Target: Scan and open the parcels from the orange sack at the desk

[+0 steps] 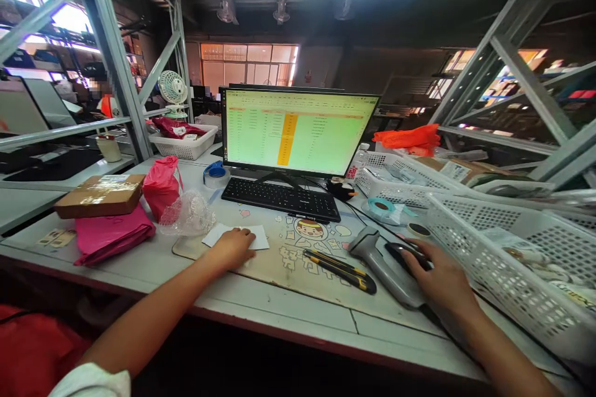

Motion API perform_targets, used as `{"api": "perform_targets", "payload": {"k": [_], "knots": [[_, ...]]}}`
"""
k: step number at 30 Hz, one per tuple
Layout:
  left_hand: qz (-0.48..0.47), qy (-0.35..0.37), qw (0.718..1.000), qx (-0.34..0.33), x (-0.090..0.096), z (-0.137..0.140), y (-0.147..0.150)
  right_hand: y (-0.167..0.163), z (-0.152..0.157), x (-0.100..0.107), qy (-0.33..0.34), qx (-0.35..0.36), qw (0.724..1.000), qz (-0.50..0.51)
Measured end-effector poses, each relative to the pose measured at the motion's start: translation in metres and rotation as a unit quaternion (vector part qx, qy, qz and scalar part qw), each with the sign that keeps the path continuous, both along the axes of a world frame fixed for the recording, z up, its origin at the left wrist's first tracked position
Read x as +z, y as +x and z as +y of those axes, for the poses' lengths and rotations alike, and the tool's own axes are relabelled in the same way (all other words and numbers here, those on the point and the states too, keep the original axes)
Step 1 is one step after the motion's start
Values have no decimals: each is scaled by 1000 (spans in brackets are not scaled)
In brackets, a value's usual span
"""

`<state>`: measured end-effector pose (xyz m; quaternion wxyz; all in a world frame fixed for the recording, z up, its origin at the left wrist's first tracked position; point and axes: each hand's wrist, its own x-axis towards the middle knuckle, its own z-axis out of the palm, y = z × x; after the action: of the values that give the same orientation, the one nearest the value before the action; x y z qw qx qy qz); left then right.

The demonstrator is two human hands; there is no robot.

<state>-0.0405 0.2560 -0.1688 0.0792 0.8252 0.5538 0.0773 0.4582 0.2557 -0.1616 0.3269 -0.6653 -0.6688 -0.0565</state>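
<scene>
My left hand lies palm down on a small white sheet of paper, its fingers stretched over it, at the left part of the printed desk mat. On the right, my right hand is wrapped over a black computer mouse; the palm hides part of it. Just left of the mouse lies a grey barcode scanner. A black and yellow utility knife rests on the mat between my hands. Behind them stand a black keyboard and a lit monitor showing a spreadsheet.
At left are a taped cardboard box, pink parcel bags and crumpled bubble wrap. Blue tape sits by the keyboard. White plastic baskets line the right side. Metal shelf posts frame the desk; a person is at far left.
</scene>
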Motion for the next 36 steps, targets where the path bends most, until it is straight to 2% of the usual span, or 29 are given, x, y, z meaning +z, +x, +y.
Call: {"api": "perform_targets", "payload": {"k": [3, 6, 8, 10, 12, 16, 20, 22, 24, 26, 28, 31, 36], "knots": [[-1, 10, 1000, 25, -4, -10, -2, -20, -8, 8, -79, 13, 996, 33], [-21, 36, 997, 58, 13, -8, -6, -40, -16, 9, -167, 27, 986, 17], [-156, 43, 982, 94, 27, -6, -8, -51, -20, 7, -201, 17, 979, -26], [-354, 9, 927, 121, 38, -3, -6, -62, -23, 4, -220, -20, 972, -75], [-493, -52, 859, 124, 41, -1, 2, -72, -23, 2, -230, -67, 964, -114], [-573, -138, 802, 97, 32, -3, 27, -93, -19, 10, -263, -107, 948, -143], [-628, -182, 752, 86, 22, -7, 41, -108, -24, 45, -309, -112, 937, -113], [-645, -197, 734, 81, 19, -7, 43, -116, -36, 70, -337, -60, 938, -55], [-656, -206, 721, 80, 16, -7, 44, -127, -54, 96, -359, 46, 932, 0], [-664, -211, 713, 81, 14, -7, 47, -144, -75, 118, -362, 172, 916, 1], [-669, -215, 707, 80, 12, -8, 51, -165, -93, 135, -358, 261, 896, -36], [-674, -215, 703, 74, 11, -9, 58, -196, -110, 145, -355, 312, 877, -81], [-662, -202, 718, 74, 8, -9, 59, -219, -111, 140, -341, 335, 874, -88]]}}
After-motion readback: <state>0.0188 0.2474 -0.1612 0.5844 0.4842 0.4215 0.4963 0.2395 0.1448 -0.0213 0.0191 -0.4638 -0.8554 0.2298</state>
